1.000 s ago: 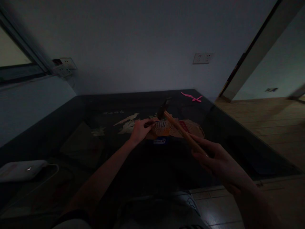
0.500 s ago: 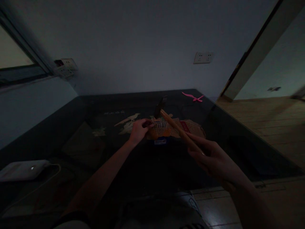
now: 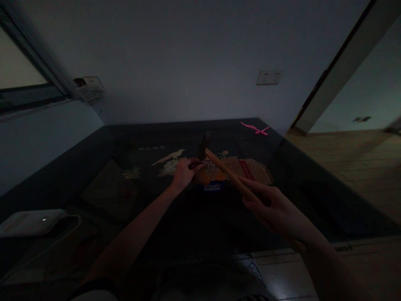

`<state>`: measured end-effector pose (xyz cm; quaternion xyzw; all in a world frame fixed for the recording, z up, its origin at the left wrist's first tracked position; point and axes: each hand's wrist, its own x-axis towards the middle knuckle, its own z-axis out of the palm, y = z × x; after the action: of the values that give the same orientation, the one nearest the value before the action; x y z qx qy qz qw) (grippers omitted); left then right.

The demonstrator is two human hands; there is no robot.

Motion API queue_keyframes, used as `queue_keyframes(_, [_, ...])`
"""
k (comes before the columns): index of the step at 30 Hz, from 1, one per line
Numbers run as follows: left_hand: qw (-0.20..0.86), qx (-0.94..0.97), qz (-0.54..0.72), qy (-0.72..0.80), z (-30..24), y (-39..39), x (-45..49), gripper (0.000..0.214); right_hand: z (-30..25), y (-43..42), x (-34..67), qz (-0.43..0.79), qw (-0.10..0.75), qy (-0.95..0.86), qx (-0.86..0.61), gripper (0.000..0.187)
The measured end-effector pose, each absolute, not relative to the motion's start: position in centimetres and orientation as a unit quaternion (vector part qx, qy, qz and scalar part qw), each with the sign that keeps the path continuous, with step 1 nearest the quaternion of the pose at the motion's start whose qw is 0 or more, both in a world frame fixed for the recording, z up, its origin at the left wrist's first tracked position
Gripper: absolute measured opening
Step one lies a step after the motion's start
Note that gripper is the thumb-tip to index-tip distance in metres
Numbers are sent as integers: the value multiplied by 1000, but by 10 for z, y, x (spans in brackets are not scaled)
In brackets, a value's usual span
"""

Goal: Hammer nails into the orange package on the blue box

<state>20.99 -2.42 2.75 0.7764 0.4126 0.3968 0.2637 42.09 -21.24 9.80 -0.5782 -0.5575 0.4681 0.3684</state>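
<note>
My right hand point(image 3: 275, 211) grips the wooden handle of a hammer point(image 3: 224, 171); its dark head point(image 3: 202, 146) hangs just above a flat brown cardboard piece point(image 3: 242, 169) on the dark table point(image 3: 94, 184). A row of small nails stands in the left part of the cardboard. My left hand point(image 3: 184, 172) rests at the cardboard's left end, fingers pinched on something small and dark next to the hammer head. The room is dim and details are hard to make out.
A white box with a lit dot and a cable point(image 3: 29, 221) lies at the table's near left. A pink ribbon point(image 3: 255, 128) lies at the far right corner. Pale bird pictures point(image 3: 169, 161) mark the tabletop. A wooden floor point(image 3: 354, 163) opens on the right.
The hammer head has moved left and slightly down, closer to my left fingertips. My right hand has shifted left with the handle. My left hand stays at the cardboard's end.
</note>
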Motion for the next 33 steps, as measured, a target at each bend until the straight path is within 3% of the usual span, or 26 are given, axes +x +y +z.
queue_keyframes(21, [321, 733, 440, 408, 13, -22, 217, 8, 104, -214, 422, 440, 367, -570, -589, 60])
queue_keyframes(33, [303, 737, 436, 418, 13, -22, 216, 7, 104, -214, 422, 427, 373, -590, -575, 60])
